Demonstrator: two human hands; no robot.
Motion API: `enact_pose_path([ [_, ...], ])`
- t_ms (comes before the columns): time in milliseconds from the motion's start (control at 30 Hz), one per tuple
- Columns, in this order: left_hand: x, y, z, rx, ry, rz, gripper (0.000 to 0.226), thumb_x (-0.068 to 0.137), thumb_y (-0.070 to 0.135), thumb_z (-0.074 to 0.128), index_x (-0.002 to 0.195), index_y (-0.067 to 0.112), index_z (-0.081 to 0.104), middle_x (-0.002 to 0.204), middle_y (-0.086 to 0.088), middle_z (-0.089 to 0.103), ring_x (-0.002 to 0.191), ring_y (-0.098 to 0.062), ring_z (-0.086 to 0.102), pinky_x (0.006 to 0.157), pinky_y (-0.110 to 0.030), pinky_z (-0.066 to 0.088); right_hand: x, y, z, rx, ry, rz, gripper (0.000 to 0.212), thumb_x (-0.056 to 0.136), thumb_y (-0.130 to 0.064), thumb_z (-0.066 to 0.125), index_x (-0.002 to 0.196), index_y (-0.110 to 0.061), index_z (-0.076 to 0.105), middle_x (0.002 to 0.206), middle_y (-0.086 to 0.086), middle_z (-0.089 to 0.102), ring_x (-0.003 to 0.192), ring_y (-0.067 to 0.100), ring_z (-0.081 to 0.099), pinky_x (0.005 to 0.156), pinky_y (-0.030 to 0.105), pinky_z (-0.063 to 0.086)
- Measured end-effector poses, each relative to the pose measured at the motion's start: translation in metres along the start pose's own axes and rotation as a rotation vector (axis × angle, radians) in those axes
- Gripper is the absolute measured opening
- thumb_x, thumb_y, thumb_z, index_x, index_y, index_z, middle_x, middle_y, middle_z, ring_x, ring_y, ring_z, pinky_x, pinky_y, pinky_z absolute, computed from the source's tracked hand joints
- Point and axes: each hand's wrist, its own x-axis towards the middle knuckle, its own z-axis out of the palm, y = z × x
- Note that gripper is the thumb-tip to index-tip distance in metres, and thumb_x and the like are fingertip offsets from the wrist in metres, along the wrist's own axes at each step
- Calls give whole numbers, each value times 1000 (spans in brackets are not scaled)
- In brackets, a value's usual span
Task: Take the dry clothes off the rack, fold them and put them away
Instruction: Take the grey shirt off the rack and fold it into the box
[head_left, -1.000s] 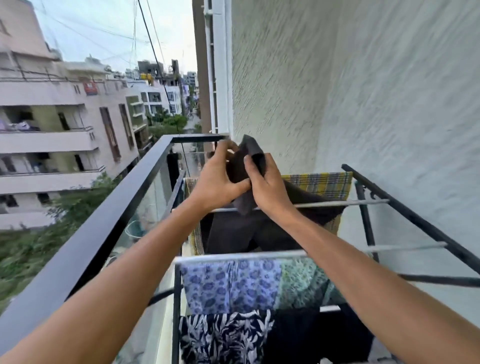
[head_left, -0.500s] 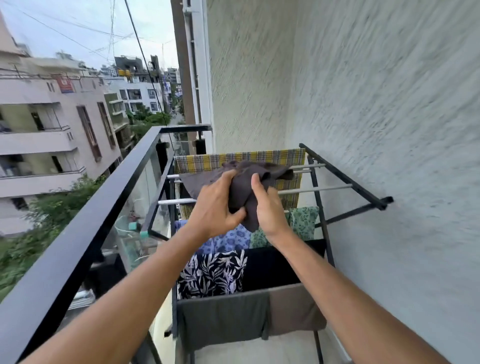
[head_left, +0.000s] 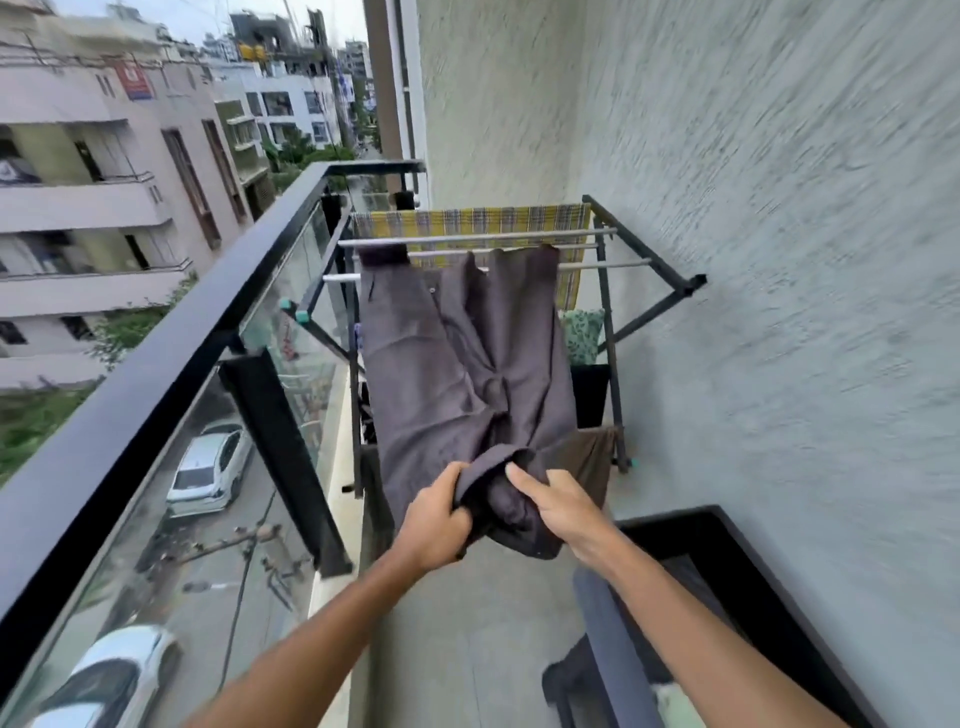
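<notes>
A dark grey pair of trousers (head_left: 457, 364) stretches from the top rails of the black drying rack (head_left: 644, 249) down toward me. My left hand (head_left: 436, 519) and my right hand (head_left: 558, 506) both grip its bunched near end, side by side. The far end still lies over the rack's rails. Behind it a yellow checked cloth (head_left: 478, 221) hangs on the far rail. A green patterned cloth (head_left: 584, 335) and a brown cloth (head_left: 589, 462) hang lower on the rack, partly hidden by the trousers.
A black balcony railing (head_left: 171, 353) with glass panels runs along the left, with a street and parked cars far below. A textured wall (head_left: 779, 312) closes the right side. A black frame (head_left: 753, 566) with dark cloth over it stands at the lower right.
My hands have drawn the trousers back and down from the rack, so the garment has unrolled and now hangs stretched out. The rack sits farther away in view.
</notes>
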Motion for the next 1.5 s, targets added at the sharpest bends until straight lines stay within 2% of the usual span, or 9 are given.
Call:
enact_pose_path([
  [233, -47, -9, -15, -55, -359, -191, 52, 61, 9, 42, 105, 16, 70, 100, -6, 75, 97, -21, 69, 89, -39, 55, -38, 19, -26, -581, -191, -112, 52, 94, -43, 66, 55, -17, 42, 56, -2, 47, 56, 10, 46, 61, 34, 32],
  [367, -49, -5, -20, 39, -154, -150, 31, 77, 5, 44, 86, 22, 68, 89, -1, 72, 91, -22, 65, 86, -39, 52, -43, 14, -25, -858, 17, -207, 53, 99, -55, 48, 59, -20, 55, 60, 0, 61, 68, 23, 63, 64, 36, 44],
  [500, -38, -3, -25, 351, -51, -46, 44, 87, 3, 40, 120, 22, 62, 115, -8, 70, 107, -31, 62, 89, -36, 49, -43, 1, -20, -1044, 177, -295, 54, 101, -55, 43, 59, -20, 47, 66, 9, 61, 77, 41, 64, 64, 42, 48],
  [600, -26, -9, -31, 463, 40, 26, 45, 87, 5, 43, 127, 21, 55, 118, -10, 69, 109, -36, 60, 91, -41, 48, -35, -4, -20, -1174, 303, -396, 46, 101, -53, 44, 82, -19, 69, 80, 11, 72, 81, 41, 67, 65, 42, 52],
  [833, 0, -26, -24, 312, 217, 71, 16, 100, 32, 48, 103, 22, 60, 97, -7, 73, 94, -38, 65, 78, -43, 51, -14, -6, -17, -979, 498, -291, 29, 101, -43, 49, 121, -31, 66, 90, 6, 75, 88, 37, 67, 69, 39, 53],
  [1067, 28, -19, -13, 501, 155, 18, 28, 104, 34, 36, 109, 14, 55, 101, -17, 69, 94, -43, 63, 71, -42, 44, 18, 11, 18, -914, 501, -66, 37, 103, -38, 41, 85, -16, 65, 85, 11, 70, 87, 38, 65, 65, 37, 42],
  [1200, 28, -5, 14, 344, 73, 8, 27, 104, 31, 35, 102, 10, 52, 102, -19, 68, 96, -42, 62, 70, -39, 39, 24, 14, 63, -751, 399, 15, 34, 104, -33, 41, 88, -12, 62, 97, 16, 70, 95, 38, 63, 76, 41, 43],
  [1333, 36, -20, 12, 183, 117, 44, 21, 105, 30, 34, 103, 15, 50, 94, -13, 69, 87, -39, 63, 68, -40, 43, 34, 4, 72, -596, 359, 12, 40, 105, -28, 45, 65, -23, 38, 72, 3, 56, 80, 30, 56, 69, 34, 34],
  [1500, 51, -23, 1, 24, 94, 25, 21, 104, 36, 36, 95, 25, 52, 91, 1, 68, 88, -27, 63, 72, -36, 41, 47, 8, 79, -503, 260, -35, 25, 103, -27, 43, 91, -13, 59, 88, 7, 69, 86, 29, 65, 72, 43, 49],
])
